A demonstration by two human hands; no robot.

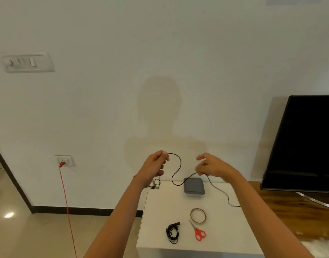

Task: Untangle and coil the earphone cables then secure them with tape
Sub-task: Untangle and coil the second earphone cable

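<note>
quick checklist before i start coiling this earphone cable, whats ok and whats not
1. Left hand grip on black earphone cable: ok, pinched.
2. Right hand grip on it: ok.
3. Span between the hands knot-free: ok, one loose S-curve.
4. Earbud end below left hand untangled: cannot tell, small loops hang there.
5. Tape roll and red scissors on white table: ok.
6. Other earphone coiled: ok; taped: cannot tell.

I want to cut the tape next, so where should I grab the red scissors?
Take the red-handled scissors by their two red finger loops, coming from the near edge of the white table. They lie flat, loops toward you and closed metal blades pointing away toward the thin tape ring. Probably use the right hand, which is nearer, once it lets go of the black earphone cable.
</note>
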